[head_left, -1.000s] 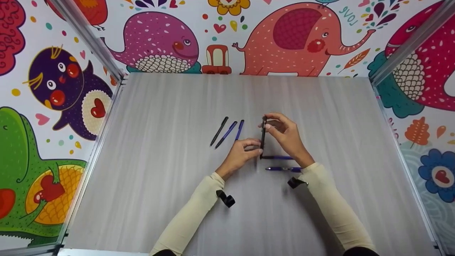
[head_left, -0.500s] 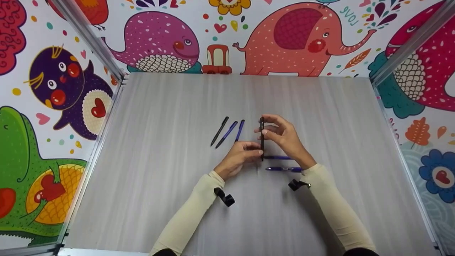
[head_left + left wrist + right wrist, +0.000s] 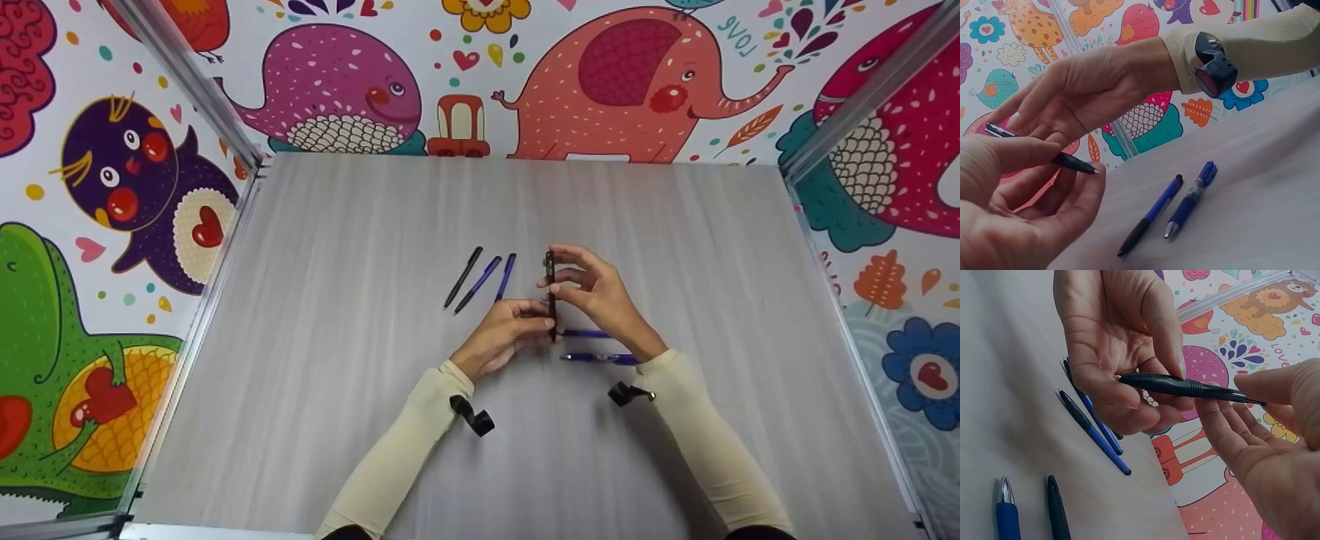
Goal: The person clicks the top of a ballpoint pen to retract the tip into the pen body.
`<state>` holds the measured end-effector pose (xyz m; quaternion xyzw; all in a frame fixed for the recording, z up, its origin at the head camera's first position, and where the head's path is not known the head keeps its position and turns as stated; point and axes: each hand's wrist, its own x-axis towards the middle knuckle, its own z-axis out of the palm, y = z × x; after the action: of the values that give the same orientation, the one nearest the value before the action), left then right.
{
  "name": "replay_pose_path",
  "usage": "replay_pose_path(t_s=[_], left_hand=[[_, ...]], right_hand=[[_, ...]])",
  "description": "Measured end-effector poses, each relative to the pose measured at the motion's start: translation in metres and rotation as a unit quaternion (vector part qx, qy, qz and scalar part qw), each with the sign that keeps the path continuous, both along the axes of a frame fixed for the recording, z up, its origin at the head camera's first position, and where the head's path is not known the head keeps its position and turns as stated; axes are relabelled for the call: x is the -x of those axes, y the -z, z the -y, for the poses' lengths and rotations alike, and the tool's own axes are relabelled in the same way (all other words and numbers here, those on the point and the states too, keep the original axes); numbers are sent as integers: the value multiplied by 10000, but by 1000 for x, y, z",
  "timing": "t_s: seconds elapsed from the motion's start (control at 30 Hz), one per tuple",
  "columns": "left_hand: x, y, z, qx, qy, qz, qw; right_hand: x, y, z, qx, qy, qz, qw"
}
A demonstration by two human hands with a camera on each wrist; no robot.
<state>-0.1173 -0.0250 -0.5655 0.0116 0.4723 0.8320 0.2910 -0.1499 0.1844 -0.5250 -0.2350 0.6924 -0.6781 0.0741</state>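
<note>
A black pen (image 3: 551,300) is held between both hands above the table in the head view. My left hand (image 3: 506,334) pinches its lower end, with the metal tip showing beside the fingers in the left wrist view. My right hand (image 3: 600,292) grips the upper part between thumb and fingers. In the right wrist view the pen (image 3: 1168,385) spans from the left hand (image 3: 1123,343) to the right hand (image 3: 1280,455). Below the hands lie a blue pen with a dark grip (image 3: 1151,215) and a thicker blue pen (image 3: 1189,202), side by side.
Left of the hands, a black pen (image 3: 462,277), a blue pen (image 3: 478,285) and another blue pen (image 3: 506,275) lie slanted on the table (image 3: 300,337). Metal posts (image 3: 187,82) stand at the table's back corners before a wall printed with cartoon animals.
The black pen has shifted slightly left and toward the body, now almost straight up and down in the head view. My right hand has moved a little down and left with it.
</note>
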Motion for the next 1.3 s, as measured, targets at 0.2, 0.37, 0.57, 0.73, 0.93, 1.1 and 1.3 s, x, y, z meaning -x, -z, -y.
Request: replay_pose_path(t_s=[0.2, 0.37, 0.57, 0.73, 0.93, 1.1, 1.3], left_hand=[[-1, 0, -1, -7, -44, -23, 10000], [-2, -1, -2, -15, -149, -58, 9999], [-3, 0, -5, 36, -230, -135, 9996], [-4, 0, -7, 119, -267, -196, 9994], [-5, 1, -9, 145, -275, -228, 9993], [-5, 1, -10, 120, -280, -257, 9992], [-5, 4, -10, 104, -285, -337, 9990]], right_hand=[[0, 2, 1, -187, 208, -245, 9993], [0, 2, 0, -167, 318, -255, 9990], [-1, 3, -1, -61, 381, -160, 9991], [-2, 4, -2, 7, 407, -161, 9990], [-4, 6, -2, 51, 410, -153, 9990], [-4, 7, -3, 40, 441, -145, 9989], [-5, 7, -3, -17, 462, -206, 9987]])
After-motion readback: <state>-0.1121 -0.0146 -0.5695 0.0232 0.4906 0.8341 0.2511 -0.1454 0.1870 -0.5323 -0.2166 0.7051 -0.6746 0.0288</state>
